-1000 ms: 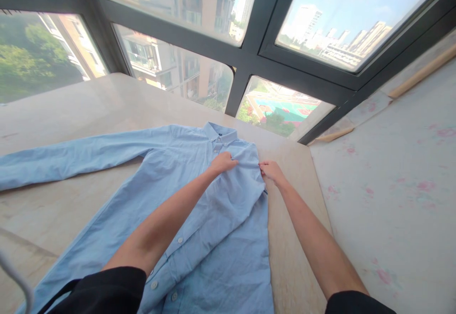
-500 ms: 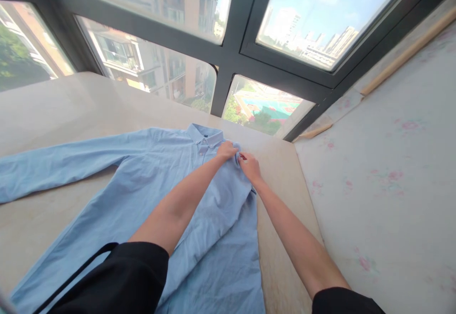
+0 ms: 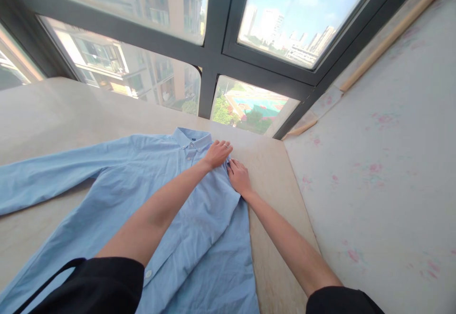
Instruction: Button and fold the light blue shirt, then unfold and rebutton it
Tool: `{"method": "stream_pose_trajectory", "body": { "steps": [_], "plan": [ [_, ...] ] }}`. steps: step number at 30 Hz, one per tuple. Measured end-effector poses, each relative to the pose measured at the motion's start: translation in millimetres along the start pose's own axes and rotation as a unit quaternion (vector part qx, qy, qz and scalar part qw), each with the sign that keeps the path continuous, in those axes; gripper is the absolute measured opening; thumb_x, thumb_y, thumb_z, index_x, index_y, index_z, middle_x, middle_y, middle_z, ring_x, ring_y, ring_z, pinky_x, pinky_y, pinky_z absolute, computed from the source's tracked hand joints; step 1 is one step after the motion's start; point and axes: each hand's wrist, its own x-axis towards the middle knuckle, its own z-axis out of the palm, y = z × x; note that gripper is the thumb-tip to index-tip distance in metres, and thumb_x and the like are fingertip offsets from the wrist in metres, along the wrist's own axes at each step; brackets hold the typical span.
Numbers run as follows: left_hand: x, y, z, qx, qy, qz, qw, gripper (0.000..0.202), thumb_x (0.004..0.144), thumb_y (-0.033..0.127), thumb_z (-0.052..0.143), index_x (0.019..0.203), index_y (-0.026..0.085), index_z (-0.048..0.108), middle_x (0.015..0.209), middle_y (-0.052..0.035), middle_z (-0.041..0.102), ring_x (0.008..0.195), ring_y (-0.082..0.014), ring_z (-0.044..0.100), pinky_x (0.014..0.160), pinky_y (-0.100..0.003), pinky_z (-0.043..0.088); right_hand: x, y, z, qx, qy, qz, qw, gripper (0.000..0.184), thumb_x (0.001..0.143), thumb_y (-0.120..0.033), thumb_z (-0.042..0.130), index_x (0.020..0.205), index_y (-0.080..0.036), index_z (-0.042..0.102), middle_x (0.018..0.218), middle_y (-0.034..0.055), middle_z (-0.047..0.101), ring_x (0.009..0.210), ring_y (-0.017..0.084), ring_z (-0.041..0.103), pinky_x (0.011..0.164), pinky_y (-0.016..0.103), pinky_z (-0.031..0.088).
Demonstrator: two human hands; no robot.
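Observation:
A light blue button-up shirt (image 3: 131,195) lies front up, its collar toward the window and one sleeve stretched out to the left. The other sleeve is folded down across the front. On the shirt's right shoulder area rests my left hand (image 3: 218,154), palm down, fingers laid out over the cloth and a ring on one of them. My right hand (image 3: 239,176) lies just below it against the shoulder's outer edge, fingers extended and touching the fabric. Part of the shoulder is hidden beneath both hands.
The shirt lies on a pale, stone-like ledge (image 3: 278,185). Dark window frames (image 3: 210,62) rise behind it, with buildings and a sports court outside. A floral-papered wall (image 3: 374,171) borders the ledge on the right, with a peeling strip (image 3: 302,128) near the window corner.
Both hands have gone from pinching the shoulder cloth to lying flatter on it. The shoulder looks lower and smoother. The view has shifted slightly, moving the scene left.

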Motion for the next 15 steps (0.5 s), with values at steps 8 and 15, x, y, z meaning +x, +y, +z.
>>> {"method": "stream_pose_trajectory", "body": {
  "steps": [8, 15],
  "plan": [
    [0.3, -8.1, 20.7, 0.006, -0.106, -0.013, 0.994, 0.065, 0.098, 0.05, 0.032, 0.151, 0.011, 0.034, 0.163, -0.0147, 0.02, 0.152, -0.0257, 0.012, 0.122, -0.042, 0.01, -35.2, -6.6, -1.8, -0.048, -0.035, -0.031, 0.998, 0.058, 0.098, -0.031, 0.04, 0.149, -0.003, 0.037, 0.152, 0.025, 0.039, 0.144, 0.032, 0.034, 0.114, 0.052, 0.034],
    [1.4, -15.4, 22.6, -0.001, -0.11, -0.003, 0.994, 0.068, 0.097, 0.056, 0.031, 0.153, 0.017, 0.033, 0.164, -0.0105, 0.019, 0.153, -0.0233, 0.01, 0.122, -0.041, 0.007, -103.5, -11.8, -28.3, -0.053, -0.129, -0.159, 0.977, 0.058, 0.103, -0.041, 0.032, 0.153, -0.012, 0.034, 0.159, 0.0152, 0.031, 0.15, 0.029, 0.022, 0.119, 0.053, 0.027]
  ]
}}
